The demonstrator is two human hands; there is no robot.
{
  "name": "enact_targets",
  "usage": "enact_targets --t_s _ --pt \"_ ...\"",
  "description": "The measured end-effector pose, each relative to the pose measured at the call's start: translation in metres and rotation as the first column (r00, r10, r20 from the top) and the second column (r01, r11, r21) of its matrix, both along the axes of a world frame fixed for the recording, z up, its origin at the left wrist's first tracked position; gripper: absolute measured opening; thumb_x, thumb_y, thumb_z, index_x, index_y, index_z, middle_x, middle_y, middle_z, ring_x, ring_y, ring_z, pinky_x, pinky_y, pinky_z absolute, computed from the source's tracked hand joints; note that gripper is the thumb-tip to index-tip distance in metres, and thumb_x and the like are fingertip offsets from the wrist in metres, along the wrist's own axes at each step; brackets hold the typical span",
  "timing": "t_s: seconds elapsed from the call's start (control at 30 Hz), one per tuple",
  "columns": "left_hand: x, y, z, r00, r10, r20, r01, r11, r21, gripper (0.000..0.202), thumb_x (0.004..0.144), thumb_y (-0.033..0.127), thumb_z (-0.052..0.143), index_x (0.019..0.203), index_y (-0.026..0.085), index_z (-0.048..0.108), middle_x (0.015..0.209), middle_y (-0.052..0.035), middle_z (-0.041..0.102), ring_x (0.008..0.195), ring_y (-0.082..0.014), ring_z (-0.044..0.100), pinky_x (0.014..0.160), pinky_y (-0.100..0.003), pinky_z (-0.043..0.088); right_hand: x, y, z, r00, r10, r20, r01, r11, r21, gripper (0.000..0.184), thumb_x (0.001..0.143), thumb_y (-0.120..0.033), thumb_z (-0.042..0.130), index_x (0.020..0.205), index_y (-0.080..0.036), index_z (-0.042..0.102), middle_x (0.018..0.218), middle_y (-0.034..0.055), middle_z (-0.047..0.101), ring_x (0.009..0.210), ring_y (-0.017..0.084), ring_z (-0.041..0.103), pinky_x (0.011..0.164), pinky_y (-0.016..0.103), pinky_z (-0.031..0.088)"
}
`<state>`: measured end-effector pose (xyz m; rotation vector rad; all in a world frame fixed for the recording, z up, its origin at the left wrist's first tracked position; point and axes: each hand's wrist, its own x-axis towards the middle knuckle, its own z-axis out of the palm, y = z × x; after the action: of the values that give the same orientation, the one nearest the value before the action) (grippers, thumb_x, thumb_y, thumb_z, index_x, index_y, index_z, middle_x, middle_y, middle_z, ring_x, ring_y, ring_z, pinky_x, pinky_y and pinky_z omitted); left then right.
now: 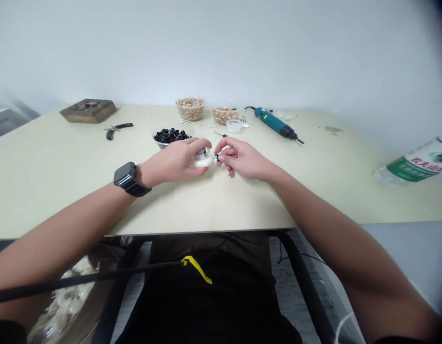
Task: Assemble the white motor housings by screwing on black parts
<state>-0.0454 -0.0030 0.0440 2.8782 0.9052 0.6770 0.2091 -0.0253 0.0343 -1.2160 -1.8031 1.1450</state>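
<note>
My left hand point(178, 160), with a black watch on its wrist, is closed around a small white round part with a metal centre point(202, 157) resting on the pale table point(63, 162). My right hand point(240, 158) sits just to its right, fingers pinched on a tiny black piece point(217, 155) held against the white part's side. Right behind my left hand stands a clear bowl of small black parts point(169, 136).
Two clear bowls of tan pieces point(190, 108) point(224, 114) and a small empty clear cup point(234, 125) stand further back. A teal electric screwdriver point(274, 123) lies at back right, black pliers point(118, 129) and a brown block point(88, 110) at back left. A water bottle point(414, 167) lies at the right edge.
</note>
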Motion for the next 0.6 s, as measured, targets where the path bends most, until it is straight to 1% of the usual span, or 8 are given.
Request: enact_targets --t_s 0.07,0.13,0.23,0.3,0.4,0.47,0.53,0.6 --pt "-0.0003 0.0005 -0.0032 1.000 -0.004 0.008 0.004 0.999 0.036 0.043 0.095 0.042 0.068 0.133 0.022 0.068 0.114 -0.0124 0.076 0.093 -0.0274 0.072 0.081 -0.038 0.053 -0.0002 -0.0003 -0.0005 1.000 0.007 -0.009 -0.007 0.999 0.045 0.016 0.102 -0.010 0.065 0.107 -0.025 0.065 0.087 -0.0009 0.076 0.061 0.013 0.062 0.053 0.026 0.055" --pt "-0.0001 -0.0002 -0.0047 1.000 0.018 0.017 -0.019 0.998 0.066 0.045 0.094 0.042 0.069 0.135 0.023 0.069 0.116 -0.0125 0.077 0.094 -0.0280 0.072 0.081 -0.039 0.053 0.0003 -0.0008 -0.0007 1.000 0.012 -0.001 -0.011 0.994 0.110 0.016 0.098 -0.012 0.068 0.108 -0.026 0.069 0.090 0.0005 0.077 0.068 0.014 0.064 0.054 0.026 0.052" --pt "0.0005 -0.0022 -0.0042 0.998 0.051 0.031 -0.053 0.995 0.079 0.048 0.094 0.044 0.070 0.137 0.022 0.070 0.119 -0.0130 0.076 0.094 -0.0281 0.072 0.083 -0.040 0.054 0.0019 -0.0017 -0.0011 0.999 0.023 0.038 -0.031 0.973 0.229 0.018 0.095 -0.015 0.068 0.109 -0.025 0.074 0.093 0.0024 0.078 0.080 0.018 0.069 0.061 0.029 0.052" --pt "0.0008 -0.0032 -0.0034 0.998 0.054 0.040 -0.056 0.996 0.069 0.048 0.094 0.044 0.070 0.137 0.022 0.070 0.120 -0.0131 0.076 0.094 -0.0275 0.072 0.084 -0.040 0.055 0.0031 -0.0025 -0.0014 0.997 0.030 0.067 -0.048 0.955 0.292 0.018 0.095 -0.017 0.067 0.110 -0.024 0.076 0.093 0.0032 0.079 0.085 0.019 0.070 0.067 0.031 0.053" --pt "0.0010 -0.0035 -0.0033 0.996 0.057 0.068 -0.061 0.997 0.052 0.049 0.092 0.044 0.072 0.136 0.022 0.070 0.121 -0.0126 0.077 0.095 -0.0275 0.073 0.087 -0.040 0.056 0.0045 -0.0033 -0.0023 0.996 0.048 0.081 -0.073 0.935 0.347 0.017 0.095 -0.026 0.072 0.110 -0.023 0.078 0.097 0.0042 0.078 0.087 0.020 0.069 0.070 0.033 0.054" --pt "0.0011 -0.0031 -0.0037 0.993 0.055 0.101 -0.059 0.998 0.035 0.049 0.092 0.044 0.073 0.135 0.022 0.070 0.122 -0.0123 0.077 0.097 -0.0273 0.073 0.088 -0.040 0.057 0.0051 -0.0035 -0.0032 0.996 0.061 0.070 -0.082 0.926 0.368 0.020 0.092 -0.031 0.078 0.109 -0.022 0.078 0.097 0.0044 0.076 0.086 0.021 0.068 0.069 0.034 0.054" --pt "0.0014 -0.0024 -0.0038 0.989 0.047 0.141 -0.049 0.999 0.011 0.048 0.091 0.045 0.074 0.133 0.022 0.070 0.122 -0.0118 0.078 0.096 -0.0263 0.073 0.087 -0.039 0.057 0.0055 -0.0032 -0.0042 0.997 0.057 0.050 -0.072 0.923 0.379 0.021 0.090 -0.032 0.081 0.108 -0.022 0.079 0.093 0.0039 0.074 0.083 0.021 0.067 0.067 0.034 0.054" --pt "0.0020 -0.0016 -0.0034 0.982 0.044 0.185 -0.041 0.999 -0.021 0.047 0.090 0.048 0.076 0.129 0.022 0.072 0.118 -0.0103 0.079 0.093 -0.0247 0.072 0.085 -0.038 0.056 0.0060 -0.0025 -0.0048 0.998 0.043 0.037 -0.054 0.912 0.407 0.019 0.091 -0.033 0.081 0.106 -0.023 0.079 0.090 0.0033 0.074 0.080 0.020 0.067 0.068 0.035 0.055"
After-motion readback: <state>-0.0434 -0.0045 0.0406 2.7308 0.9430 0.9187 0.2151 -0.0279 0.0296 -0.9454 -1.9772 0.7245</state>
